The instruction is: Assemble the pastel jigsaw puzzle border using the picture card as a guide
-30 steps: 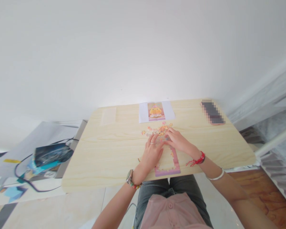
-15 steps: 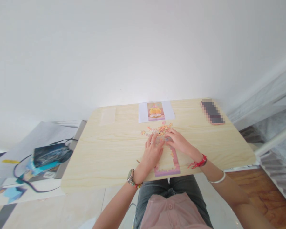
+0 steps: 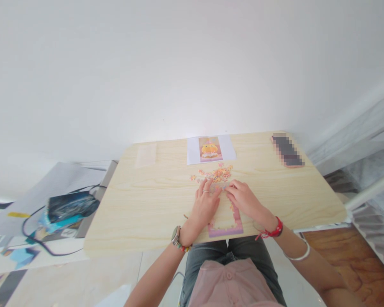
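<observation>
Down on the pale wooden tabletop (image 3: 141,200), seen from the head camera, both hands met over a jigsaw. The left hand (image 3: 205,207) lay palm down with its fingers spread and flat, a ring on one of them, its tips at the near edge of the loose puzzle pieces (image 3: 215,174); its grip was open and held nothing. The right hand (image 3: 245,200) came in from five o'clock, fingers curled toward the left hand's tips, and they were pressed on something small at the top of the puzzle frame (image 3: 225,219); whether a piece sat between them I could not tell, so its grip stayed unclear. That frame, a pink-edged strip only partly filled, ran from the hands toward the near edge at six o'clock. The loose pieces, orange and pink, were scattered just beyond the fingertips at twelve o'clock. Farther out in the same direction lay the reference picture (image 3: 210,150), a sheet printed with a yellow figure. A phone (image 3: 287,150) rested at two o'clock, well apart from the hands. A watch (image 3: 175,234) sat on the left wrist, a red cord (image 3: 273,232) and a silver bangle (image 3: 297,256) on the right arm.
</observation>
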Action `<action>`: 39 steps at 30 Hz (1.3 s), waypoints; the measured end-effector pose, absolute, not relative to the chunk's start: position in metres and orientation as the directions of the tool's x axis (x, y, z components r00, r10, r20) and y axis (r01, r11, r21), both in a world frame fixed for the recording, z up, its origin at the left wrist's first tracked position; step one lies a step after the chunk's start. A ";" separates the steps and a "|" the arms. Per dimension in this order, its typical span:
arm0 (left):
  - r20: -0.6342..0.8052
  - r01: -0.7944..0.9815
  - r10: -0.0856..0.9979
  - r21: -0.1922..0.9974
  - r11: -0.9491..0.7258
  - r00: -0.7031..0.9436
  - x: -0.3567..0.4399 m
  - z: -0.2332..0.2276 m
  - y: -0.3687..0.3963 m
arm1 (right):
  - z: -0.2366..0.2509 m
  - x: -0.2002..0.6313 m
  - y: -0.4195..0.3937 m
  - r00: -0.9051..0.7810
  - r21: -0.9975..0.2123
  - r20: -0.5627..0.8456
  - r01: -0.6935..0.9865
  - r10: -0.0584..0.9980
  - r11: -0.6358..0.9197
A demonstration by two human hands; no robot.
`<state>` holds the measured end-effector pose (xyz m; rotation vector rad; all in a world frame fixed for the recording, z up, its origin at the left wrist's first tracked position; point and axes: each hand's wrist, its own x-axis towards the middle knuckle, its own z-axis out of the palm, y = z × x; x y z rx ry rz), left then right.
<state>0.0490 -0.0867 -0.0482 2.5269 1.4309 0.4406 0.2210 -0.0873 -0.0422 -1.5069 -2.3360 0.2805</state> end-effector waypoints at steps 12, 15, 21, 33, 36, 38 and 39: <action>0.147 0.797 0.857 0.317 -0.513 0.493 0.049 -0.045 -0.087 | -0.047 0.221 -0.090 -0.356 -0.311 0.203 0.860 0.912 0.405; 0.143 0.794 0.853 0.315 -0.519 0.501 0.049 -0.043 -0.087 | -0.047 0.221 -0.089 -0.356 -0.300 0.209 0.863 0.911 0.406; 0.122 0.805 0.858 0.302 -0.511 0.499 0.050 -0.040 -0.087 | -0.047 0.219 -0.089 -0.377 -0.261 0.184 0.872 0.908 0.415; 0.165 0.802 0.845 0.267 -0.534 0.508 0.048 -0.049 -0.087 | -0.053 0.215 -0.095 -0.370 -0.211 0.247 0.882 0.896 0.422; 0.159 0.806 0.844 0.251 -0.536 0.512 0.049 -0.048 -0.087 | -0.053 0.215 -0.095 -0.368 -0.195 0.231 0.890 0.901 0.413; 0.167 0.808 0.841 0.235 -0.540 0.514 0.049 -0.047 -0.088 | -0.054 0.214 -0.094 -0.376 -0.179 0.222 0.891 0.900 0.417; 0.176 0.809 0.840 0.225 -0.543 0.514 0.049 -0.047 -0.088 | -0.054 0.214 -0.094 -0.382 -0.173 0.220 0.890 0.898 0.421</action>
